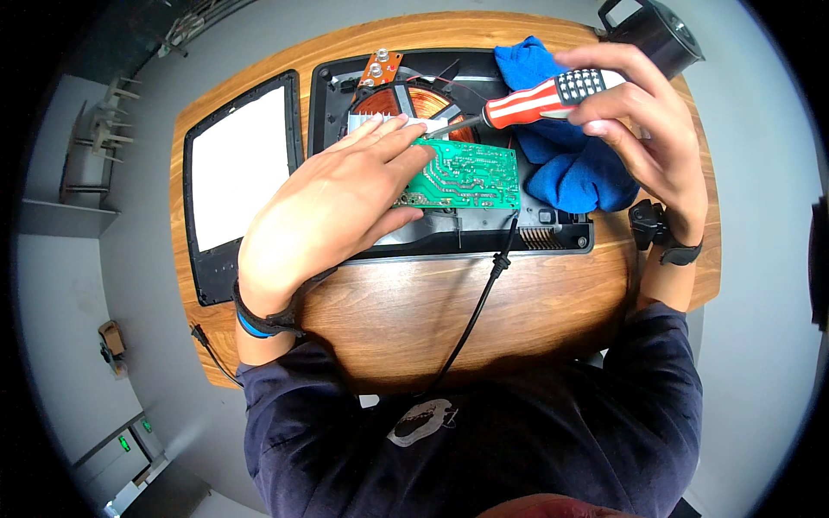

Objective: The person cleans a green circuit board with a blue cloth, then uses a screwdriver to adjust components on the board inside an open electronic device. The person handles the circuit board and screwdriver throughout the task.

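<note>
My right hand (661, 125) has its fingers around the red-and-white striped handle of a screwdriver (522, 104). The screwdriver's shaft slants left and down, its tip at the upper edge of a green circuit board (479, 177) beside my left fingertips. With fingers across the top and thumb at the lower edge, my left hand (332, 194) grips the board's left end, hiding that part. A finned metal heat sink (358, 121) shows just past those fingers. Board and heat sink are over an open black appliance housing (332, 108), where a round copper coil (423, 101) sits behind them.
A crumpled blue cloth (570, 177) covers the housing's right side. A small orange board (376, 71) sits at its far left. To the left lies a black-framed white panel (242, 164). A black power cord (471, 324) runs toward me; a black kettle (661, 34) stands far right.
</note>
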A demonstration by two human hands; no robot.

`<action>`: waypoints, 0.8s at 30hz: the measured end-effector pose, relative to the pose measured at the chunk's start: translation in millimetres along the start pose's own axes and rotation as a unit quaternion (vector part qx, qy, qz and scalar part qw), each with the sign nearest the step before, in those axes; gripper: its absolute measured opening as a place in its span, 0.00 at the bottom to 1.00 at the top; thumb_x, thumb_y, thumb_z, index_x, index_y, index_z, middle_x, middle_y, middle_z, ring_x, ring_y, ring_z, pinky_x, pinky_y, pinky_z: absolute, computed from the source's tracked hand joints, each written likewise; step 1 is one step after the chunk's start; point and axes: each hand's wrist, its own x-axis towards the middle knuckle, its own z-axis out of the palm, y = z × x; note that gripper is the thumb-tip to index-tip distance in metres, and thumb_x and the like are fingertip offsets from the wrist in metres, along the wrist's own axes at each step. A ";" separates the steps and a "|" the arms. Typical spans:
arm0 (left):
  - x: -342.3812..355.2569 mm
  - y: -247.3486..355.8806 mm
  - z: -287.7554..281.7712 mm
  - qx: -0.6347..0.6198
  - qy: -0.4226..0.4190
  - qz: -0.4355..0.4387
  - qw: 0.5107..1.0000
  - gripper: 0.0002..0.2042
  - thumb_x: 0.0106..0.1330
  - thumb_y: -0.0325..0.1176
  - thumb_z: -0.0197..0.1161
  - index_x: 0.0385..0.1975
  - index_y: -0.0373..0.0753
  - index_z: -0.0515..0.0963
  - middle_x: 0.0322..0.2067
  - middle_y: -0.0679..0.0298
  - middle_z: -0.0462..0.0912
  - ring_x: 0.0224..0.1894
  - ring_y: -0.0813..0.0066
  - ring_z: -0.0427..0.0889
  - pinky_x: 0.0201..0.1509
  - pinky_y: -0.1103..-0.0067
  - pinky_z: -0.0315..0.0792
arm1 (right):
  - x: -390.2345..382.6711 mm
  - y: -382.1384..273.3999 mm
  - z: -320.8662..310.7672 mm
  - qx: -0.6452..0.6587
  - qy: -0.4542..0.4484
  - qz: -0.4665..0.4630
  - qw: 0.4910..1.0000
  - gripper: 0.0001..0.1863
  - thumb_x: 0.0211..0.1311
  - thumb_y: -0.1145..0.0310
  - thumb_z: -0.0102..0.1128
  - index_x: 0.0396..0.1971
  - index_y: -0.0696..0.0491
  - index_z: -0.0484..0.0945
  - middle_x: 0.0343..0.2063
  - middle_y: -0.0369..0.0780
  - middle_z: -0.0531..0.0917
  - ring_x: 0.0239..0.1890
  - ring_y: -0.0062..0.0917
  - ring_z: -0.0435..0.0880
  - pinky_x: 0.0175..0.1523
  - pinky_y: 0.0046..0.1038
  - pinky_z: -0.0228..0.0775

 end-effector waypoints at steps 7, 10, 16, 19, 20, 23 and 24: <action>-3.4 3.9 1.3 -0.002 0.009 -0.013 1.000 0.31 0.73 0.38 0.76 0.73 0.33 0.77 0.77 0.42 0.77 0.83 0.43 0.71 0.89 0.55 0.64 | 3.8 2.9 3.4 -0.048 0.031 -0.015 0.998 0.28 0.67 0.72 0.79 0.67 0.57 0.87 0.72 0.52 0.84 0.72 0.45 0.87 0.71 0.43 0.86; -1.1 3.8 0.8 -0.003 0.009 -0.010 1.000 0.31 0.73 0.38 0.75 0.73 0.33 0.77 0.77 0.42 0.77 0.83 0.42 0.71 0.89 0.55 0.65 | 3.0 1.6 10.2 0.063 0.064 0.024 0.996 0.32 0.66 0.63 0.82 0.68 0.59 0.85 0.74 0.52 0.82 0.74 0.47 0.84 0.76 0.46 0.82; -3.1 5.7 2.4 0.007 0.011 -0.017 1.000 0.30 0.74 0.39 0.75 0.73 0.34 0.77 0.76 0.42 0.78 0.83 0.44 0.72 0.89 0.56 0.65 | 2.8 8.1 12.0 -0.015 0.050 -0.008 0.999 0.31 0.66 0.58 0.82 0.65 0.55 0.86 0.59 0.46 0.90 0.59 0.40 0.92 0.62 0.39 0.84; -3.0 5.8 1.6 0.011 0.009 -0.016 1.000 0.31 0.74 0.39 0.75 0.73 0.33 0.77 0.76 0.42 0.78 0.83 0.45 0.72 0.90 0.56 0.65 | -5.5 4.5 4.3 -0.056 -0.008 0.067 0.996 0.29 0.66 0.60 0.82 0.63 0.54 0.86 0.53 0.44 0.91 0.53 0.36 0.93 0.52 0.38 0.84; -2.1 5.2 1.5 0.012 0.009 -0.013 1.000 0.31 0.74 0.39 0.75 0.73 0.33 0.77 0.76 0.42 0.78 0.83 0.45 0.72 0.90 0.56 0.65 | -7.7 2.2 1.6 -0.066 -0.036 0.107 0.991 0.29 0.66 0.59 0.82 0.63 0.55 0.86 0.52 0.44 0.91 0.53 0.36 0.92 0.51 0.39 0.84; -0.6 5.2 0.7 0.015 0.009 -0.008 1.000 0.31 0.74 0.39 0.75 0.73 0.33 0.77 0.76 0.42 0.78 0.83 0.46 0.72 0.90 0.56 0.64 | -7.9 3.4 1.3 -0.086 -0.029 0.092 0.992 0.25 0.67 0.61 0.81 0.60 0.55 0.86 0.53 0.45 0.90 0.54 0.35 0.91 0.49 0.40 0.83; -0.5 5.0 0.8 0.014 0.010 -0.008 1.000 0.31 0.74 0.39 0.75 0.73 0.33 0.77 0.76 0.42 0.78 0.83 0.46 0.72 0.90 0.56 0.64 | -6.2 3.1 1.9 -0.061 -0.013 0.075 0.995 0.23 0.67 0.63 0.82 0.58 0.55 0.87 0.54 0.45 0.89 0.54 0.35 0.91 0.50 0.40 0.83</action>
